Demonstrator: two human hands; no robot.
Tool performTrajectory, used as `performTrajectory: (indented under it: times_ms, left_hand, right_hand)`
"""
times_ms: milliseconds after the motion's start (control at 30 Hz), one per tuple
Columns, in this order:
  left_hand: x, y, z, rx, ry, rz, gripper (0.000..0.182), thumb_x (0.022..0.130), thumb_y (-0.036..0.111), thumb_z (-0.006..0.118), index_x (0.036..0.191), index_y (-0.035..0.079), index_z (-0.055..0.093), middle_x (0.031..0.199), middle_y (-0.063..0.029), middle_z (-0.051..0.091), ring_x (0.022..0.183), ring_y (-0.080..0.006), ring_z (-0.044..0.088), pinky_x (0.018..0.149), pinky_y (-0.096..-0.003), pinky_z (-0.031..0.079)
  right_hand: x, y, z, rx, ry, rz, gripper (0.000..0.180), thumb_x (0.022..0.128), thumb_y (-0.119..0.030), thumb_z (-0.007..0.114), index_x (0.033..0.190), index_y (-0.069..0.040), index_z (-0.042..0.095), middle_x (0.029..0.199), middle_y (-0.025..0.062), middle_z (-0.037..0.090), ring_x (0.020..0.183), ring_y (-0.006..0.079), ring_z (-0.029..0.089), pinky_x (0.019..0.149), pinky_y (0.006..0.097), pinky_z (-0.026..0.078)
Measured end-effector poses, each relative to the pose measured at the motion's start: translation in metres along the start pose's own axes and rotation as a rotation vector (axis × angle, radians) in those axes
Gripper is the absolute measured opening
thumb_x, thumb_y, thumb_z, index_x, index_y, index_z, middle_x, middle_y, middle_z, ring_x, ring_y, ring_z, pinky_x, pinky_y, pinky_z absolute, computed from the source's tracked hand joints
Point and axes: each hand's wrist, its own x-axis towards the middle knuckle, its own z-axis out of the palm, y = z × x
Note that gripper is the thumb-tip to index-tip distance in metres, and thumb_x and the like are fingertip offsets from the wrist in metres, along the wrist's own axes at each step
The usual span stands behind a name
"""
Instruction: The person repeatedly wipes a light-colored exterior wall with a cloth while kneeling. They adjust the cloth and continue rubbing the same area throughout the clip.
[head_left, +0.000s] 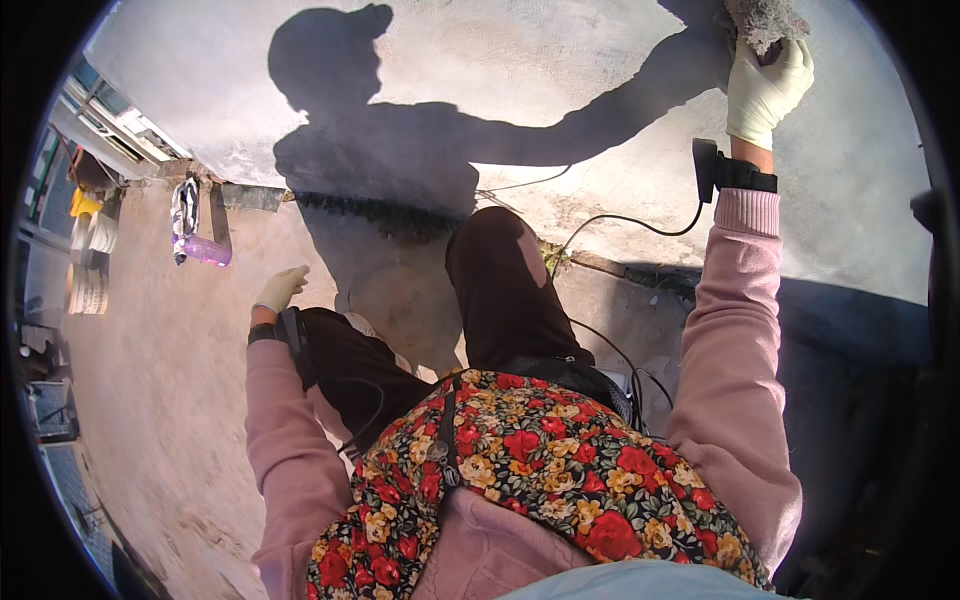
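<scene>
My right hand (771, 90), in a pale rubber glove, is stretched out to the wall (540, 52) at the top right. It grips a grey, rough-textured cloth or scrubbing pad (766, 21), which rests against the wall surface or very near it; the exact contact is hidden. My left hand (282, 288), gloved likewise, hangs beside my left knee with its fingers loosely extended. Nothing shows in it. Both wrists carry black strapped devices, and a black cable (615, 217) runs from the right one toward my waist.
A purple bottle (206, 250) lies on the concrete floor (172, 360) by a black-and-white cloth (184, 206). Several pale buckets (88, 289) stand at the far left. A broken, dark edge (375, 214) runs along the wall's foot. My shadow falls across the wall.
</scene>
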Motion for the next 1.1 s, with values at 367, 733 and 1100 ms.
performTrajectory:
  times_ms: [367,733,1100]
  left_hand:
    - [-0.018,0.017,0.004,-0.09,0.027,-0.01,0.055,0.097,0.044,0.067,0.132,0.001,0.069,0.12,-0.0148,0.07,0.113,-0.0224,0.066,0.095,-0.0334,0.053]
    - [-0.017,0.009,0.003,-0.054,0.005,-0.031,0.063,0.094,0.055,0.064,0.135,0.007,0.069,0.126,-0.0126,0.07,0.11,-0.0216,0.064,0.093,-0.0335,0.049]
    - [0.002,-0.003,0.002,-0.103,-0.056,0.095,0.062,0.097,0.055,0.059,0.138,0.01,0.067,0.126,-0.0141,0.069,0.115,-0.0216,0.064,0.097,-0.0348,0.047]
  right_hand:
    - [-0.313,-0.068,0.03,0.585,-0.219,1.072,0.052,0.084,-0.015,0.085,0.129,-0.001,0.064,0.132,0.0155,0.066,0.12,0.03,0.063,0.106,0.0399,0.048]
    - [-0.38,-0.096,0.074,1.284,-0.207,2.406,0.036,0.111,-0.025,0.041,0.123,-0.002,0.066,0.124,0.0176,0.07,0.116,0.033,0.067,0.104,0.0525,0.054]
    - [-0.153,-0.038,-0.009,0.945,0.168,1.692,0.031,0.096,-0.027,0.074,0.115,-0.003,0.071,0.102,0.0124,0.075,0.088,0.0214,0.074,0.073,0.0366,0.06]
